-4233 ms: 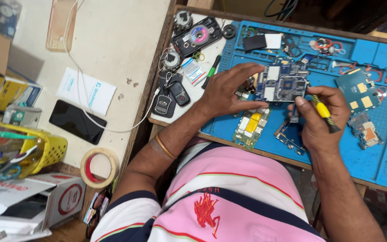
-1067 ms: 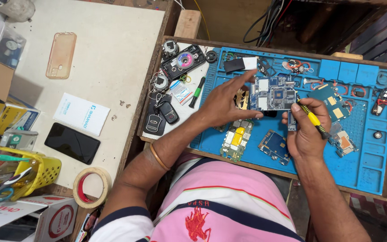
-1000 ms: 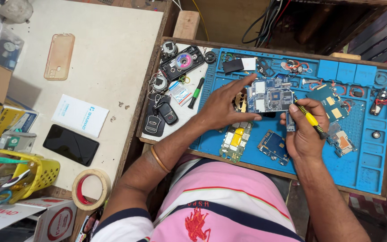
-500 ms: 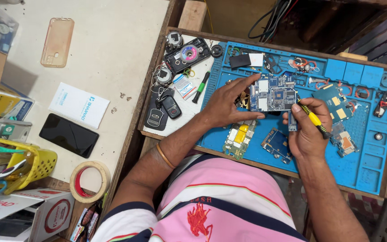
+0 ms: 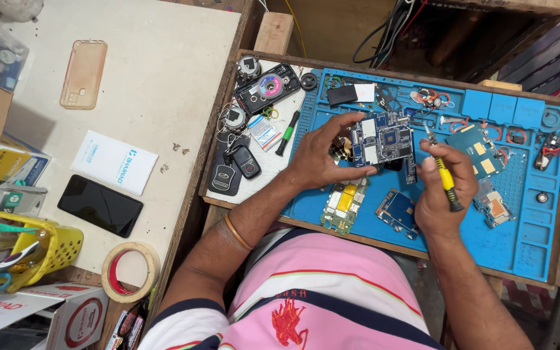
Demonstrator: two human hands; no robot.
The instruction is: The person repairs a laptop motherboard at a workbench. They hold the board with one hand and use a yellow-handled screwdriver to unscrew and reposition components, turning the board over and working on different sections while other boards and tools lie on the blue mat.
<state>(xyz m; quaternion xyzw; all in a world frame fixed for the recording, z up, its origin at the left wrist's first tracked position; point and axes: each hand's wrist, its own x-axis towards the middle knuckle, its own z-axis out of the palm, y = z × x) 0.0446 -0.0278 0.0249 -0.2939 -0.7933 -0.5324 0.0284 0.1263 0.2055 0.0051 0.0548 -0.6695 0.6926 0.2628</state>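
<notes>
We see the left hand (image 5: 322,159) holding a blue circuit board (image 5: 384,139) lifted above the blue repair mat (image 5: 526,214), its fingers closed on the board's left edge and near edge, thumb underneath. The right hand (image 5: 445,194) grips a yellow-handled screwdriver (image 5: 443,178), fingers wrapped shut around the handle, the tip pointing far and left towards the board's right edge.

What could go wrong, as we judge it: the board is pinched only along one side, so pressure from the tip could tilt or twist it out of that hold and drop it onto the loose parts below. A slip of the tip across the board could scratch its small components. A freed screw could also fall among the clutter on the mat.

We note both forearms coming in from the near edge, the left angled rightwards with the wrist bent back and a bangle (image 5: 236,231) on it, the right nearly straight with the wrist curled inwards. Smaller boards (image 5: 343,206) lie on the mat just below the hands; car key fobs (image 5: 234,167) rest to the left, and a dark phone (image 5: 100,205) lies on the pale worktop (image 5: 163,97) well apart.
</notes>
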